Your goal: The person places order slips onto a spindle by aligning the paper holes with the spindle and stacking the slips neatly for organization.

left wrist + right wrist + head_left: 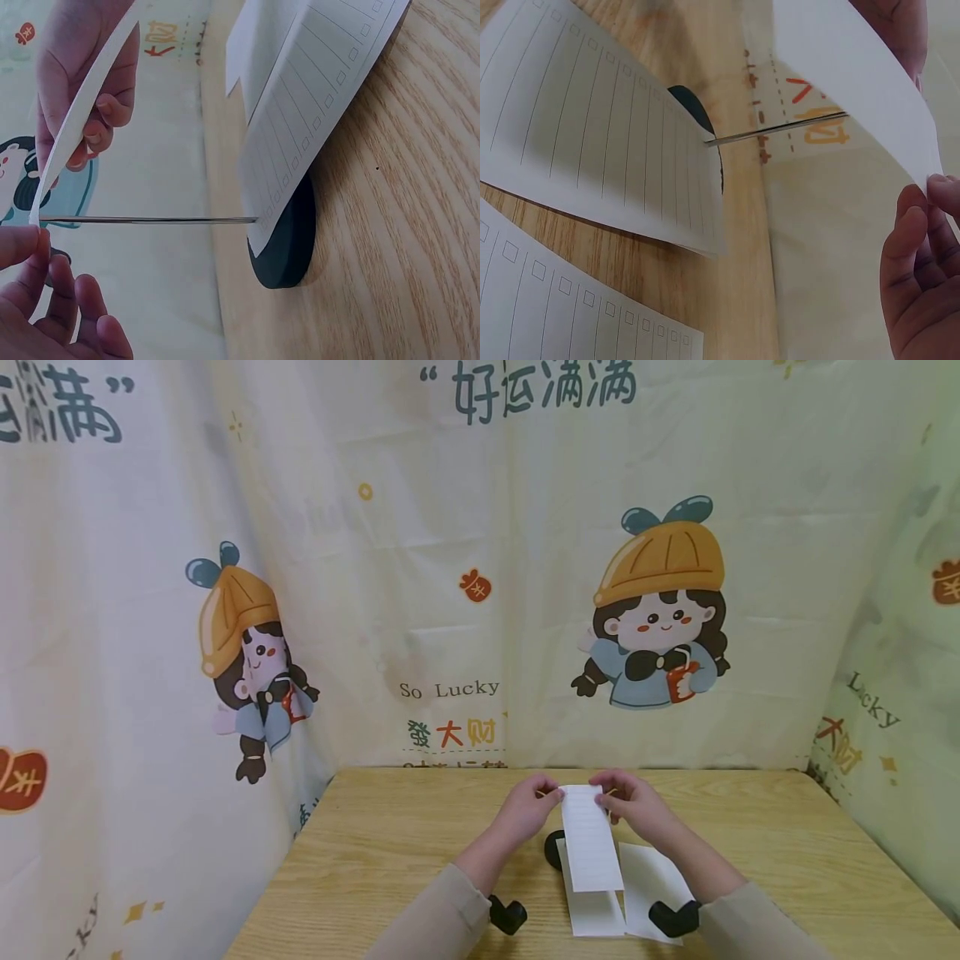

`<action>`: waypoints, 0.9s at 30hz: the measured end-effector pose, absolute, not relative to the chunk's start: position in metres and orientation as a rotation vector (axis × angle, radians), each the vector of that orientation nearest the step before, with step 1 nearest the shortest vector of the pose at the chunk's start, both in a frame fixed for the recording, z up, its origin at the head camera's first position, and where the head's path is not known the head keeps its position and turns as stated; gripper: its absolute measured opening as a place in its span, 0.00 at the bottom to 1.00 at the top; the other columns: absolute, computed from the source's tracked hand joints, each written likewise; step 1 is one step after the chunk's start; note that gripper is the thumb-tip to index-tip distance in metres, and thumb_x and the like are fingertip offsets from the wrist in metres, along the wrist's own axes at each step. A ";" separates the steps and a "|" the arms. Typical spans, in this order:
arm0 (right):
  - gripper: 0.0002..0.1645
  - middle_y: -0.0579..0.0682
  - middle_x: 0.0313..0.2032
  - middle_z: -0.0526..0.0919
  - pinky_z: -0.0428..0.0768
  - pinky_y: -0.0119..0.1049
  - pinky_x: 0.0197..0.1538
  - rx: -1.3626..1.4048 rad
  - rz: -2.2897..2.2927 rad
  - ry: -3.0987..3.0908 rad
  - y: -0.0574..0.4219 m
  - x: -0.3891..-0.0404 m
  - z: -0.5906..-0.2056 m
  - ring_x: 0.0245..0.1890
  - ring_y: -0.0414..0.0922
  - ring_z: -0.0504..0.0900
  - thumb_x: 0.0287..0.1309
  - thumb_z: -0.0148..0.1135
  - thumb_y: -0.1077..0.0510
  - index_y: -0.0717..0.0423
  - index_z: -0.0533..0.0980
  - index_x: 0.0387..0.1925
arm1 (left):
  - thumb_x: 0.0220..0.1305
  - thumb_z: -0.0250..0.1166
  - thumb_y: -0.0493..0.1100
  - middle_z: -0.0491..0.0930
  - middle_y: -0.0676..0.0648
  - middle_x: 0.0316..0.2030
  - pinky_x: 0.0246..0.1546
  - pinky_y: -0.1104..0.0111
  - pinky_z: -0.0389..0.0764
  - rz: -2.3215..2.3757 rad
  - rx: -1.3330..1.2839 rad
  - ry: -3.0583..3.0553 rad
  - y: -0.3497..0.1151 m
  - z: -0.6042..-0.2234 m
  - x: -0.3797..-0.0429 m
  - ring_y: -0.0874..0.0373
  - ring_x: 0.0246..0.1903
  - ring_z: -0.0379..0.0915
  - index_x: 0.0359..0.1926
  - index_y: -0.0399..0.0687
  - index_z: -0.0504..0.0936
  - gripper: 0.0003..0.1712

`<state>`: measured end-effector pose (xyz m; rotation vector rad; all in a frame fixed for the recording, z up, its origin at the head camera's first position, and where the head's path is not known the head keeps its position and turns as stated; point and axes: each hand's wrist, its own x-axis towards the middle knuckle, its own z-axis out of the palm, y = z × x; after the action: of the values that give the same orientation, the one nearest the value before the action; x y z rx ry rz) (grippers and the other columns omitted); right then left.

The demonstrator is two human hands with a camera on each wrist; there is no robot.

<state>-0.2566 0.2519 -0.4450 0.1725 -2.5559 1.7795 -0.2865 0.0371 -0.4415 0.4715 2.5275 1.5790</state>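
Note:
In the head view, my left hand and right hand pinch the two top corners of a white lined sheet between thumbs and fingers. It hangs toward me over a paper spike with a round black base. The spike's thin metal rod stands upright, its upper end right at the held sheet, seen nearly edge-on in the left wrist view. Lower down, another sheet, printed with lines and checkboxes, lies with the rod through its far end, overlapping the base.
A further lined sheet lies on the wooden table, right of the spike. Black wrist-worn pieces show at both sleeves. A printed curtain hangs along the table's far edge and at both sides.

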 end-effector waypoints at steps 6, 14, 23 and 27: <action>0.18 0.56 0.42 0.76 0.80 0.38 0.37 0.147 1.776 -2.555 0.251 -0.256 -0.446 0.36 0.50 0.76 0.66 0.62 0.61 0.61 0.74 0.56 | 0.70 0.62 0.51 0.78 0.56 0.38 0.39 0.61 0.75 1.567 0.457 2.546 0.038 -0.443 -0.286 0.59 0.39 0.73 0.40 0.55 0.82 0.07; 0.19 0.56 0.42 0.76 0.80 0.38 0.37 0.129 1.798 -2.550 0.251 -0.256 -0.451 0.36 0.50 0.76 0.66 0.62 0.60 0.62 0.74 0.56 | 0.70 0.63 0.51 0.79 0.56 0.37 0.38 0.61 0.75 1.571 0.440 2.536 0.039 -0.446 -0.286 0.59 0.38 0.73 0.40 0.55 0.82 0.07; 0.18 0.55 0.39 0.75 0.80 0.39 0.35 0.143 1.786 -2.588 0.251 -0.255 -0.458 0.33 0.49 0.76 0.65 0.62 0.62 0.64 0.74 0.55 | 0.69 0.63 0.51 0.77 0.56 0.34 0.33 0.63 0.73 1.507 0.457 2.552 0.035 -0.455 -0.285 0.58 0.34 0.71 0.37 0.54 0.80 0.07; 0.18 0.54 0.38 0.75 0.80 0.39 0.34 0.181 1.776 -2.611 0.252 -0.255 -0.461 0.33 0.49 0.76 0.65 0.62 0.62 0.64 0.74 0.54 | 0.69 0.64 0.51 0.77 0.55 0.33 0.30 0.64 0.72 1.497 0.487 2.545 0.032 -0.457 -0.283 0.58 0.32 0.70 0.35 0.53 0.80 0.08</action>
<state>-0.2553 0.2525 -0.4609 0.1805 -2.6110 1.7760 -0.2833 0.0324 -0.4575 0.4867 2.5445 1.4973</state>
